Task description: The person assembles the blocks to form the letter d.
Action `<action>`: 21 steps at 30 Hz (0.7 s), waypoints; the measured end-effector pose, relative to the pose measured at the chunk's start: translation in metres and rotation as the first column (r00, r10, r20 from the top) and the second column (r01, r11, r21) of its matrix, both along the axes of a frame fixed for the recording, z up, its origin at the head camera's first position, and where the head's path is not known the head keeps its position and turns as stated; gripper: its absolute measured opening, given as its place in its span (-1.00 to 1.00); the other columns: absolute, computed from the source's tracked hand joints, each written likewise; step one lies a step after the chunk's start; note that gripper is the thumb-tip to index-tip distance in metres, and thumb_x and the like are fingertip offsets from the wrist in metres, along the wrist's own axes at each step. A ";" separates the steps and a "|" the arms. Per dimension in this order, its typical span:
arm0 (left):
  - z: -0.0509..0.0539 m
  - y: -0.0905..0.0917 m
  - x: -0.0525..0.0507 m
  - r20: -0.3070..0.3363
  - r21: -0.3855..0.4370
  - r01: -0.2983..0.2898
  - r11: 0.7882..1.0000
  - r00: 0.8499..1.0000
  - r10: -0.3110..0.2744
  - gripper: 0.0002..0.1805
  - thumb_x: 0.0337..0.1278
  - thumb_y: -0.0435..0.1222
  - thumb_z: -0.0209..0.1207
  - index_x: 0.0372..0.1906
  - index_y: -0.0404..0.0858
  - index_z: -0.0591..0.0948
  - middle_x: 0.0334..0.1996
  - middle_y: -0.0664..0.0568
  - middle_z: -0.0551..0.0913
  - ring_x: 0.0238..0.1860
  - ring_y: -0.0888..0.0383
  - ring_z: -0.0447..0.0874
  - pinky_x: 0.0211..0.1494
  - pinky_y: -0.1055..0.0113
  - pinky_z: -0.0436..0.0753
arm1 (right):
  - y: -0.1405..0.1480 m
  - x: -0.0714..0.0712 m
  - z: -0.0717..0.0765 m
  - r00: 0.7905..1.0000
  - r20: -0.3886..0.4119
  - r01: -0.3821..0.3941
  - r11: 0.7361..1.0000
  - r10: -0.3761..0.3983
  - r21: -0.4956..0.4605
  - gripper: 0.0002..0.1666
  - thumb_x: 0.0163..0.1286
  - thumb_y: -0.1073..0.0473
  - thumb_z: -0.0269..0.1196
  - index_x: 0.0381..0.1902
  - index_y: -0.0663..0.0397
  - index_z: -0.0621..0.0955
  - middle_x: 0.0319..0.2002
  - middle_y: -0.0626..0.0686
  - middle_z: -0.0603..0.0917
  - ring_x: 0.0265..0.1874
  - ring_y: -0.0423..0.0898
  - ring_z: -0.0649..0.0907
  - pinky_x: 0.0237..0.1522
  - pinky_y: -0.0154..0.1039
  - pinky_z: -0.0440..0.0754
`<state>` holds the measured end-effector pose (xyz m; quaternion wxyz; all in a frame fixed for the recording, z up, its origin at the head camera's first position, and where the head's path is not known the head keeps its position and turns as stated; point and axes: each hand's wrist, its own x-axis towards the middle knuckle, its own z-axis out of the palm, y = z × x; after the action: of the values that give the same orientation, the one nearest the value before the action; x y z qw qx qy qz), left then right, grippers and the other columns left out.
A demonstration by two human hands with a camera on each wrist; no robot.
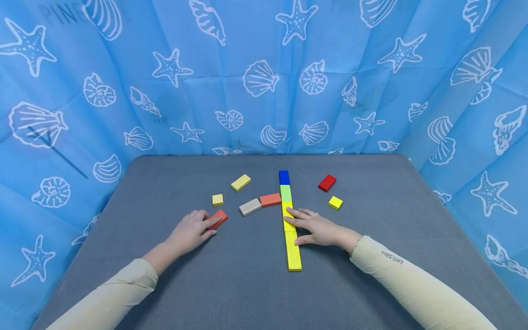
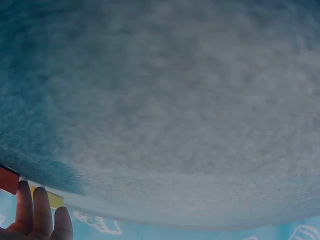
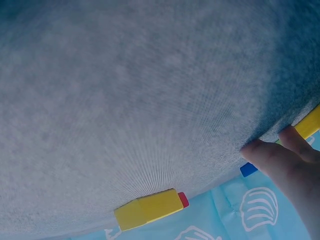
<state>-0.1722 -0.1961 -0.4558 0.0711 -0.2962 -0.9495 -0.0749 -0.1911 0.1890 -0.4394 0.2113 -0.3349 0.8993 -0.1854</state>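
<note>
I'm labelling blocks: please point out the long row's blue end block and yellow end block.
Blue end block [image 1: 283, 177]: head view, on its top face.
Yellow end block [image 1: 294, 255]: head view, on its top face.

A grey worktop [image 1: 214, 293] is enclosed at the back and sides by a blue curtain [image 1: 251, 36]. White starfish [image 1: 172, 68] and seashells [image 1: 260, 79] are printed across it, and faint dark lettering [image 1: 62, 14] is seen at its upper left.

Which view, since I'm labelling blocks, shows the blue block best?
The head view: the blue block shows there unobstructed. In the right wrist view, the right hand partly hides it; the left wrist view misses it.
</note>
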 end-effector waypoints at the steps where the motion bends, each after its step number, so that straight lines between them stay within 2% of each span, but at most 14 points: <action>1: 0.000 0.000 0.000 -0.006 -0.008 0.008 1.000 1.000 -0.008 -0.58 0.11 -0.19 0.36 0.10 -0.18 0.67 -0.31 -0.02 0.49 -0.35 0.10 0.41 -0.29 0.17 0.46 | 0.000 0.000 0.000 1.000 0.002 0.000 1.000 0.000 0.002 -0.15 0.34 -0.10 0.27 0.48 0.00 0.26 0.52 0.10 0.07 0.42 0.29 0.10 0.25 0.39 0.14; 6: 0.004 0.003 -0.001 0.000 -0.028 0.072 0.997 0.997 -0.072 -0.57 0.13 -0.16 0.35 0.12 -0.19 0.66 -0.29 -0.01 0.49 -0.35 0.11 0.41 -0.28 0.18 0.46 | 0.000 0.001 0.001 1.000 -0.002 -0.007 1.000 0.007 -0.004 -0.16 0.34 -0.09 0.27 0.48 0.02 0.26 0.52 0.11 0.08 0.42 0.30 0.11 0.24 0.40 0.15; 12: 0.005 0.009 -0.004 0.001 -0.053 0.160 0.986 0.987 -0.160 -0.57 0.16 -0.13 0.32 0.14 -0.13 0.65 -0.29 0.02 0.49 -0.35 0.13 0.40 -0.26 0.18 0.46 | 0.001 0.001 0.001 1.000 0.002 -0.006 1.000 0.006 -0.016 -0.16 0.34 -0.10 0.27 0.48 0.03 0.27 0.51 0.12 0.09 0.41 0.30 0.12 0.24 0.40 0.15; 21: 0.005 0.020 -0.007 -0.003 -0.055 0.155 0.986 0.988 -0.155 -0.53 0.15 -0.10 0.33 0.16 -0.14 0.63 -0.29 0.00 0.50 -0.38 0.12 0.38 -0.32 0.23 0.43 | 0.000 0.001 0.002 1.000 0.007 -0.001 1.000 0.001 -0.016 -0.16 0.34 -0.08 0.28 0.48 0.02 0.27 0.52 0.11 0.08 0.41 0.30 0.11 0.25 0.39 0.14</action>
<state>-0.1789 -0.1763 -0.4506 0.0604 -0.3712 -0.9251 -0.0531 -0.1899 0.1890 -0.4374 0.2120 -0.3364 0.8969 -0.1937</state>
